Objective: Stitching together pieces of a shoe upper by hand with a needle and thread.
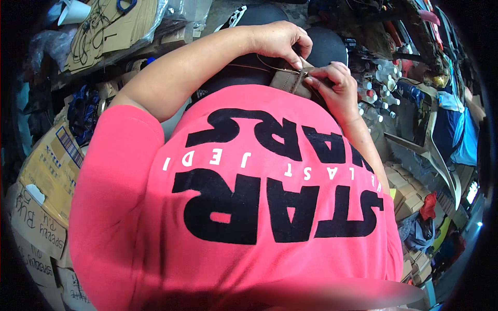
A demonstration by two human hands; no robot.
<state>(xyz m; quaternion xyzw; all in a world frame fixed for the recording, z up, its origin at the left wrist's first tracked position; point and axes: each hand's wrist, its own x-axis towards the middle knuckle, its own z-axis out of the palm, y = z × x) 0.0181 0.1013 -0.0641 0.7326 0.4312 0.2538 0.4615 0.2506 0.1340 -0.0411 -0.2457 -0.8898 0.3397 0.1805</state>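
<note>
A tan leather piece [285, 80] with a stitched seam, perhaps part of a shoe, rests over my dark-clothed lap, close to my pink shirt. From above it, my left hand [284, 42] reaches down with thumb and fingers pinched at its top edge. My right hand [334, 84] pinches the same piece from the right, fingertips near the seam. A thin brown cord [266, 64] loops left from the leather, below my left wrist. Exactly what lies between the fingertips is small and partly hidden.
Plastic bottles [386, 78] cluster on the right. Below them stands a curved pale wooden frame [428, 145], with small cardboard boxes [407, 192] stacked nearby. Large cartons [49, 176] are at the left. Flat cardboard pieces [111, 33] and a white cup [75, 11] lie at the upper left.
</note>
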